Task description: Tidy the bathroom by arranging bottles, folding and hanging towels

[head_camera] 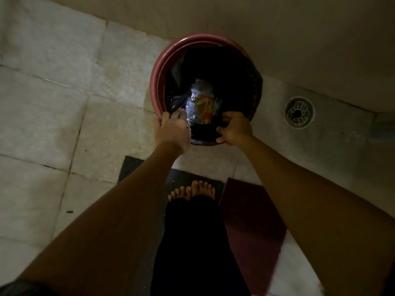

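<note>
The person stands over a round red waste bin [157, 82] set on the tiled floor [53, 92] close against the wall, both arms reaching down to its near rim. A black liner bag [235, 82] sits inside the bin, its far-right edge folded over the rim while the left rim shows bare. At the bottom of the bag lies a crumpled clear plastic wrapper with an orange and green label [202, 102]; it is too crushed and dim to say whether it is a bottle or only packaging.

The left hand [173, 130] rests at the near-left rim, its fingers [176, 114] curled down and pinching a fold of the liner. The right hand [234, 129] is at the near-right rim, fingers bent round the liner's edge and the thumb hooked beneath it. Both hands hold the bag, not the wrapper.

No towels and no standing bottles are in sight here, so the step in hand looks like a side job of the tidying: seating the liner on the bin, or gathering it to lift out. Which of the two cannot be told from this moment.

If the liner is being seated, the next move calls for drawing the near and left edge outward and folding it over the bare red rim, evenly, without tugging the far side loose. If it is being lifted, both grips must bunch the mouth together first.

A round floor drain [298, 113] lies to the right, and the person's bare feet [192, 191] stand on a dark mat [252, 210].
</note>
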`<state>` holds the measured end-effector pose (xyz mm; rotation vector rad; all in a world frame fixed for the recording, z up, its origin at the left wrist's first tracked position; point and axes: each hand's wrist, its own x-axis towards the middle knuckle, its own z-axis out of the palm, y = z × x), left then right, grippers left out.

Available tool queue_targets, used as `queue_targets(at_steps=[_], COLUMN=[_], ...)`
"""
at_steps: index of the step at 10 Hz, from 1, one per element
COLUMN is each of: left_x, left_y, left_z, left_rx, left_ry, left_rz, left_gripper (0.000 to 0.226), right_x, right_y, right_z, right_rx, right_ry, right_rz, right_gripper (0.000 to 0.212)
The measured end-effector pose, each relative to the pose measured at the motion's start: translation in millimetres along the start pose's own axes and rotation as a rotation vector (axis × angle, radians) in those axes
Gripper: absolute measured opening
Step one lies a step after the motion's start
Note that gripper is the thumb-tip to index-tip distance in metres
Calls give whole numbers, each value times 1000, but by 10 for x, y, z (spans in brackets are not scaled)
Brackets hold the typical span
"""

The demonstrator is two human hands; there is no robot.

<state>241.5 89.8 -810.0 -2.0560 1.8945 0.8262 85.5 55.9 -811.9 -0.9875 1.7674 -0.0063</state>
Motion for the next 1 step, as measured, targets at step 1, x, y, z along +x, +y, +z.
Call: queue_targets(at_steps=[1], left_x=[-156], left_y=[12], left_z=[-128], left_rx=[-18], left_ry=[23], left_rz=[33], left_gripper=[58], right_x=[-190], right_y=[-19], right_z=[8], right_rx=[-44], right_ry=[6], right_rz=[-69], right_gripper=[58])
